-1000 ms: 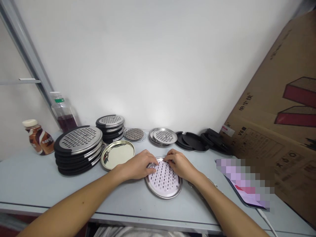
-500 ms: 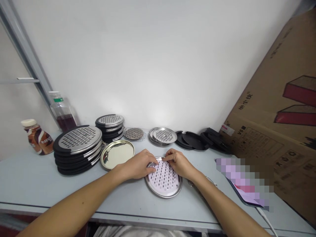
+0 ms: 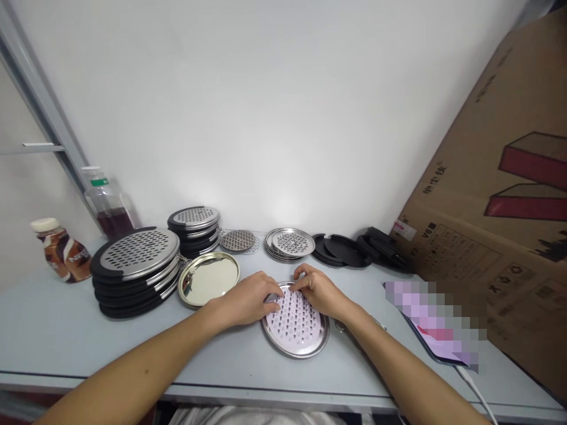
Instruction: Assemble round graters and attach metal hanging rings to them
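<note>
A round grater plate [image 3: 295, 324] with rows of raised holes and a pale lilac sheen sits inside a metal rim on the table in front of me. At its upper left edge, my left hand [image 3: 254, 298] has thumb and fingertips closed on the plate. My right hand [image 3: 319, 289] pinches at the top edge, its index finger bent and its fingertips partly hidden. Left of my left hand lies a shiny gold-toned round lid [image 3: 208, 278]. Partly under my right forearm is a thin metal piece [image 3: 340, 325] that I cannot make out.
Two stacks of black-rimmed round graters [image 3: 137, 254] stand left. Along the wall lie loose metal grater discs [image 3: 292, 242] and black round holders [image 3: 348, 251]. A bottle [image 3: 66, 251], a jar of dark liquid [image 3: 108, 206], a phone with cable [image 3: 436, 330] and a large carton [image 3: 487, 236] flank them.
The camera view has shifted slightly. Both hands stay at the upper edge of the grater plate, and the right index finger looks a little more bent.
</note>
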`<state>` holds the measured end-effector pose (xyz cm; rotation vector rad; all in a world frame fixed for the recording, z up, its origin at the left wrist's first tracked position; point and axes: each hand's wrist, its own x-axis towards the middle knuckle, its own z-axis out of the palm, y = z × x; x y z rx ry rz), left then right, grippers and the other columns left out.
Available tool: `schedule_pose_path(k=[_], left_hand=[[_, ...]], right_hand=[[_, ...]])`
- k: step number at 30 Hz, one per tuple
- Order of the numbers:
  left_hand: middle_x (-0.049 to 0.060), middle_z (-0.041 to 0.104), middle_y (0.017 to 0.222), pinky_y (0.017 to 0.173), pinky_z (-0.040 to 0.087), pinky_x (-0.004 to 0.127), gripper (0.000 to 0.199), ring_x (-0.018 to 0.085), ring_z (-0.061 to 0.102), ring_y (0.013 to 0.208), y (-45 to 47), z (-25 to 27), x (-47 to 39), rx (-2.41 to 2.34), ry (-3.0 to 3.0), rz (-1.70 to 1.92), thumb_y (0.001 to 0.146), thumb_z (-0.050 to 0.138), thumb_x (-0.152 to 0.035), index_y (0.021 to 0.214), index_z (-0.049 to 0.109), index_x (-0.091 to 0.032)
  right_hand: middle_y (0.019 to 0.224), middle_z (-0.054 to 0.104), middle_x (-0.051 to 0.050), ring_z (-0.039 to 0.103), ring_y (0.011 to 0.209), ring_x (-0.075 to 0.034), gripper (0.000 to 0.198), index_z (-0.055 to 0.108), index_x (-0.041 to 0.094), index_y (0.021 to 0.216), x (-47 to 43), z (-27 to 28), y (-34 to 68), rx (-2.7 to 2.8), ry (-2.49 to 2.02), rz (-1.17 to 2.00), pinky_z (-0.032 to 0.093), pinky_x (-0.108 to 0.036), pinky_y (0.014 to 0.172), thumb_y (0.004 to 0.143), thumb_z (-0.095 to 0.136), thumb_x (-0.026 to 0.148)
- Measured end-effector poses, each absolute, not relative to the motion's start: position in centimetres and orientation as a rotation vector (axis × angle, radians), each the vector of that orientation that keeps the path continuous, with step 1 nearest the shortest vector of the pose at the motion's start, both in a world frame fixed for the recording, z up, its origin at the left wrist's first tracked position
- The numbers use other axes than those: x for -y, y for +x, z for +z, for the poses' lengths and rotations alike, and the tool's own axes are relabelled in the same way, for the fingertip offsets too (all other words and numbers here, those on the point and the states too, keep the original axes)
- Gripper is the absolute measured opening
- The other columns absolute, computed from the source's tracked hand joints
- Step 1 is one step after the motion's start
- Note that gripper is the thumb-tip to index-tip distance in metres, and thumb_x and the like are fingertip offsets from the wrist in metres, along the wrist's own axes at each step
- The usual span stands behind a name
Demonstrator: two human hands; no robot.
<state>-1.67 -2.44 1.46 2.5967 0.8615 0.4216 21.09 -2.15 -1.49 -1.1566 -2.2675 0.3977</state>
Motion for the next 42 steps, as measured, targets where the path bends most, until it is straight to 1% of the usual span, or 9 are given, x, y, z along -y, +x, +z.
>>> schedule_pose_path(k=[6, 8, 11, 14, 23, 27, 33, 38, 42], left_hand=[[0.002, 0.067, 0.102, 0.089, 0.041, 0.031, 0.022, 0.022, 0.056, 0.103, -2.1, 2.0, 2.3, -0.848, 2.525, 0.398, 0.085, 0.063, -0.033, 0.105, 0.066, -0.026], [0.002, 0.065, 0.107, 0.093, 0.039, 0.032, 0.028, 0.022, 0.054, 0.108, -2.5, 2.3, 2.2, -0.774, 2.502, 0.347, 0.082, 0.065, -0.033, 0.11, 0.065, -0.028], [0.002, 0.06, 0.119, 0.1, 0.036, 0.033, 0.043, 0.022, 0.048, 0.117, -3.1, 2.6, 2.1, -0.664, 2.476, 0.273, 0.076, 0.072, -0.031, 0.118, 0.061, -0.03], [0.004, 0.056, 0.124, 0.101, 0.035, 0.034, 0.049, 0.024, 0.046, 0.12, -3.3, 2.6, 1.9, -0.661, 2.449, 0.256, 0.072, 0.075, -0.029, 0.119, 0.06, -0.03], [0.004, 0.06, 0.112, 0.094, 0.038, 0.034, 0.052, 0.026, 0.051, 0.11, -2.4, 2.1, 1.5, -0.73, 2.437, 0.317, 0.061, 0.083, -0.034, 0.109, 0.064, -0.026], [0.005, 0.059, 0.114, 0.092, 0.04, 0.034, 0.053, 0.025, 0.053, 0.106, -2.3, 1.9, 1.3, -0.715, 2.452, 0.347, 0.06, 0.083, -0.034, 0.11, 0.064, -0.026], [0.004, 0.053, 0.125, 0.096, 0.037, 0.036, 0.055, 0.027, 0.047, 0.116, -2.2, 2.0, 1.5, -0.738, 2.47, 0.318, 0.061, 0.082, -0.036, 0.113, 0.063, -0.028], [0.004, 0.054, 0.123, 0.093, 0.039, 0.035, 0.054, 0.026, 0.05, 0.112, -1.9, 2.1, 1.7, -0.753, 2.491, 0.319, 0.063, 0.08, -0.038, 0.113, 0.063, -0.028], [0.005, 0.053, 0.125, 0.095, 0.038, 0.035, 0.057, 0.027, 0.048, 0.114, -2.0, 1.9, 1.6, -0.753, 2.483, 0.329, 0.062, 0.081, -0.038, 0.115, 0.062, -0.028]], right_hand=[[0.09, 0.064, -0.005, 0.061, 0.083, -0.017, 0.038, 0.076, 0.025, 0.091, 1.8, -1.8, 21.3, 2.212, -1.196, 0.403, 0.047, -0.028, 0.076, 0.08, 0.049, 0.001], [0.09, 0.065, -0.005, 0.061, 0.083, -0.017, 0.038, 0.076, 0.025, 0.093, 1.8, -1.8, 21.3, 2.206, -1.199, 0.405, 0.047, -0.029, 0.077, 0.08, 0.048, 0.002], [0.092, 0.065, -0.005, 0.061, 0.084, -0.017, 0.037, 0.075, 0.024, 0.094, 1.8, -1.8, 21.3, 2.208, -1.205, 0.405, 0.047, -0.029, 0.078, 0.081, 0.047, 0.003], [0.092, 0.065, -0.006, 0.06, 0.085, -0.018, 0.037, 0.075, 0.024, 0.095, 1.9, -1.7, 21.2, 2.217, -1.205, 0.403, 0.047, -0.03, 0.078, 0.082, 0.046, 0.003], [0.092, 0.065, -0.007, 0.06, 0.085, -0.018, 0.037, 0.075, 0.022, 0.091, 2.0, -1.7, 21.2, 2.23, -1.203, 0.384, 0.047, -0.03, 0.078, 0.082, 0.044, 0.003], [0.091, 0.064, -0.006, 0.06, 0.085, -0.018, 0.039, 0.075, 0.023, 0.091, 1.9, -1.9, 21.1, 2.216, -1.2, 0.391, 0.047, -0.031, 0.078, 0.081, 0.044, 0.001], [0.089, 0.065, -0.006, 0.06, 0.086, -0.019, 0.04, 0.074, 0.022, 0.091, 1.8, -2.4, 20.6, 2.112, -1.21, 0.449, 0.047, -0.032, 0.081, 0.078, 0.044, -0.001], [0.091, 0.066, -0.006, 0.06, 0.09, -0.019, 0.04, 0.072, 0.02, 0.092, 1.8, -2.4, 20.6, 2.079, -1.192, 0.493, 0.046, -0.032, 0.084, 0.077, 0.043, -0.002], [0.092, 0.066, -0.006, 0.061, 0.089, -0.019, 0.036, 0.071, 0.019, 0.089, 1.7, -2.2, 20.7, 2.086, -1.215, 0.507, 0.046, -0.032, 0.084, 0.077, 0.043, 0.0]])
